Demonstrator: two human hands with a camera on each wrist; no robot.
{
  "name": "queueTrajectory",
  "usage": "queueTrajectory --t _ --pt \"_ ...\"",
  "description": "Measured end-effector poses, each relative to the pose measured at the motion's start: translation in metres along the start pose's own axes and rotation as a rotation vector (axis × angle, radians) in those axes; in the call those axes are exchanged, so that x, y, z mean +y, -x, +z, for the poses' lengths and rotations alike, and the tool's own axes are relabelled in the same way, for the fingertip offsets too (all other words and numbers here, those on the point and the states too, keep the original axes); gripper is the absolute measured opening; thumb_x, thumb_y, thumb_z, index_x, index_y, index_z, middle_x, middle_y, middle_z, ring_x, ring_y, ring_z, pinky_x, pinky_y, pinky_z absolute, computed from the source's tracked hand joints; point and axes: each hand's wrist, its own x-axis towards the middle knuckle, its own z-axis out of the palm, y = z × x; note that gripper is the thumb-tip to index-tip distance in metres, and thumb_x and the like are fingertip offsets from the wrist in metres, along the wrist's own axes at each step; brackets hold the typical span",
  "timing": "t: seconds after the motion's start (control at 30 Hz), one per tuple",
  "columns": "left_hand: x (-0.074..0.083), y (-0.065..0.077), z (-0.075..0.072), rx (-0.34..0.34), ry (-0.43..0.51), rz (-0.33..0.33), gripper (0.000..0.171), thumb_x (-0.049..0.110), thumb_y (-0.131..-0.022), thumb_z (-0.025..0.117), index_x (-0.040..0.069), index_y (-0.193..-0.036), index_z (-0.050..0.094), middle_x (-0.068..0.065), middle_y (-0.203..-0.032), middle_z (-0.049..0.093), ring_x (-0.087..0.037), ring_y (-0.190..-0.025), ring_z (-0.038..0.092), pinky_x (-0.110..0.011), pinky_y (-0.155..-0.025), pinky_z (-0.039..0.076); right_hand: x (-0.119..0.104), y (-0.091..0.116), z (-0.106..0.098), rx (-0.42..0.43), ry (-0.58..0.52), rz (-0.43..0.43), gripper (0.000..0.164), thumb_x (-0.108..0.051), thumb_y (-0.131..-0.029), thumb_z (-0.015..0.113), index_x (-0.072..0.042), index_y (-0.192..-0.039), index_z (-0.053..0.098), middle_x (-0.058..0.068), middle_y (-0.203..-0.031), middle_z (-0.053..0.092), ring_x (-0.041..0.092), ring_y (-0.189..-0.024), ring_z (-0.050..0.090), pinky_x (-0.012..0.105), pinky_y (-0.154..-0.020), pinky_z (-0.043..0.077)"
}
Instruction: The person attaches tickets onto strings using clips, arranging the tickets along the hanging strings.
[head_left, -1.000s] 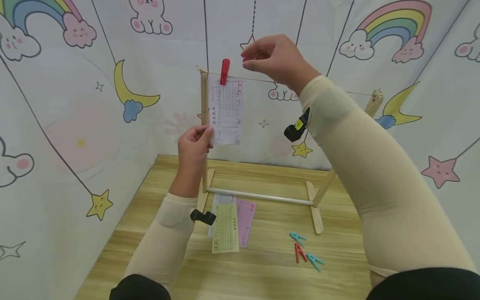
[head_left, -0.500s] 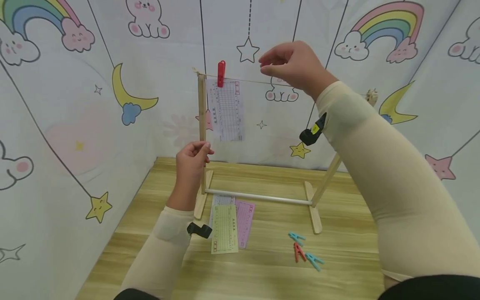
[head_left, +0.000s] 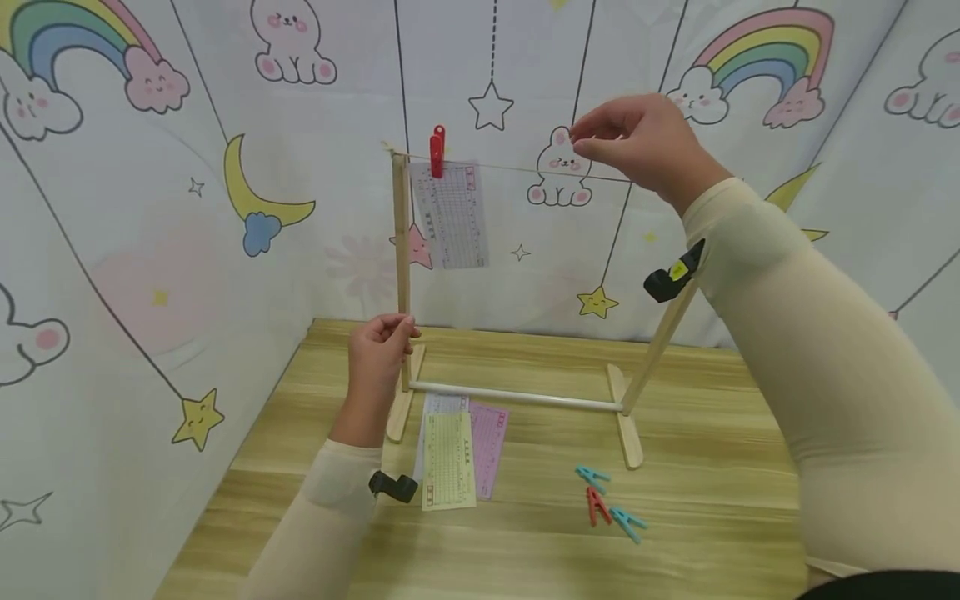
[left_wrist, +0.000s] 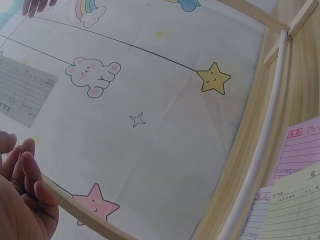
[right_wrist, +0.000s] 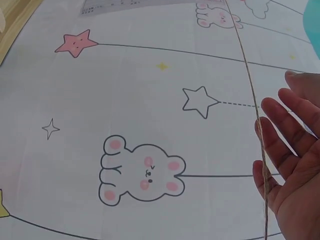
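A printed form slip point(head_left: 452, 221) hangs from the string point(head_left: 510, 169) near its left end, held there by a red clothespin point(head_left: 437, 154). My left hand point(head_left: 377, 348) is below the slip, beside the left post, with its fingers loosely bent and nothing between them. In the left wrist view those relaxed fingers point(left_wrist: 31, 172) show apart from the slip point(left_wrist: 25, 92). My right hand point(head_left: 637, 143) is raised near the right part of the string, also holding nothing. The right wrist view shows its spread fingers point(right_wrist: 280, 125) close to the string point(right_wrist: 248, 70).
A wooden stand with a left post point(head_left: 401, 250), a right post point(head_left: 660, 350) and a white crossbar point(head_left: 517, 396) bears the string. On the table lie a yellow slip point(head_left: 450, 467), a pink slip point(head_left: 490, 450) and a white slip point(head_left: 447, 403). Several clothespins point(head_left: 597, 506) lie right.
My left hand has let go of the hanging slip's edge and dropped lower. My right hand has moved right, away from the red clothespin. The slip now hangs slightly tilted.
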Motion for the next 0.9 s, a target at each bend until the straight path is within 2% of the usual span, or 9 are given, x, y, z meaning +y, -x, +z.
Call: queueTrajectory --t 0.13,0.3,0.4,0.5,0.6,0.7,0.8,0.9 --pt "-0.008 0.004 -0.005 0.019 -0.026 -0.041 0.023 0.021 -0.099 0.073 0.000 -0.107 0.071 -0.001 -0.084 0.072 -0.011 -0.066 0.058 -0.019 -0.059 0.048 0.014 0.011 -0.010 0.042 0.028 0.035 0.041 -0.050 -0.098 0.067 -0.021 -0.126 0.074 -0.001 -0.117 0.069 0.016 -0.112 0.052 0.033 -0.090 0.045" --pt "-0.017 0.005 -0.013 0.034 -0.068 -0.011 0.028 0.023 -0.099 0.074 -0.003 -0.109 0.071 -0.008 -0.089 0.074 -0.014 -0.068 0.060 -0.021 -0.060 0.048 0.034 0.027 -0.026 0.109 0.012 0.059 0.040 -0.049 -0.098 0.067 -0.019 -0.124 0.075 0.000 -0.118 0.068 0.016 -0.110 0.053 0.028 -0.087 0.044" --pt "-0.020 0.006 -0.016 0.030 -0.088 -0.004 0.029 0.026 -0.098 0.075 0.000 -0.108 0.072 -0.006 -0.090 0.074 -0.019 -0.071 0.060 -0.021 -0.060 0.048 0.046 0.039 -0.035 0.161 -0.006 0.087 0.039 -0.048 -0.099 0.068 -0.018 -0.124 0.076 -0.001 -0.117 0.069 0.015 -0.109 0.054 0.026 -0.088 0.044" --pt "-0.024 0.009 -0.020 0.028 -0.101 -0.024 0.027 0.028 -0.098 0.075 0.002 -0.107 0.072 -0.002 -0.089 0.073 -0.025 -0.076 0.061 -0.022 -0.060 0.047 0.057 0.052 -0.041 0.229 -0.075 0.117 0.036 -0.044 -0.100 0.068 -0.017 -0.123 0.076 -0.002 -0.119 0.070 0.014 -0.109 0.054 0.024 -0.088 0.046" --pt "-0.028 0.011 -0.024 0.030 -0.117 -0.044 0.025 0.028 -0.098 0.075 0.004 -0.106 0.072 -0.004 -0.091 0.073 -0.027 -0.078 0.061 -0.023 -0.061 0.046 0.068 0.065 -0.048 0.305 -0.187 0.137 0.032 -0.036 -0.100 0.069 -0.014 -0.122 0.076 -0.002 -0.119 0.069 0.012 -0.109 0.054 0.021 -0.089 0.047" --pt "-0.032 0.012 -0.027 0.036 -0.134 -0.058 0.024 0.027 -0.098 0.075 0.004 -0.104 0.073 -0.010 -0.095 0.073 -0.022 -0.076 0.061 -0.024 -0.061 0.046 0.078 0.077 -0.054 0.359 -0.277 0.165 0.031 -0.033 -0.100 0.070 -0.011 -0.123 0.076 -0.003 -0.118 0.069 0.011 -0.110 0.053 0.018 -0.089 0.047" --pt "-0.036 0.013 -0.028 0.041 -0.150 -0.068 0.023 0.027 -0.098 0.075 0.004 -0.104 0.074 -0.010 -0.093 0.073 -0.016 -0.073 0.060 -0.025 -0.061 0.045 0.089 0.088 -0.058 0.407 -0.345 0.197 0.031 -0.028 -0.100 0.070 -0.007 -0.122 0.075 -0.005 -0.116 0.070 0.008 -0.108 0.053 0.016 -0.084 0.046" --pt "-0.041 0.013 -0.028 0.040 -0.151 -0.079 0.023 0.026 -0.098 0.075 0.003 -0.105 0.074 -0.004 -0.088 0.073 -0.015 -0.072 0.060 -0.024 -0.062 0.046 0.105 0.101 -0.060 0.461 -0.401 0.233 0.031 -0.027 -0.100 0.070 -0.005 -0.121 0.074 -0.004 -0.114 0.070 0.010 -0.081 0.051 0.020 -0.063 0.041"
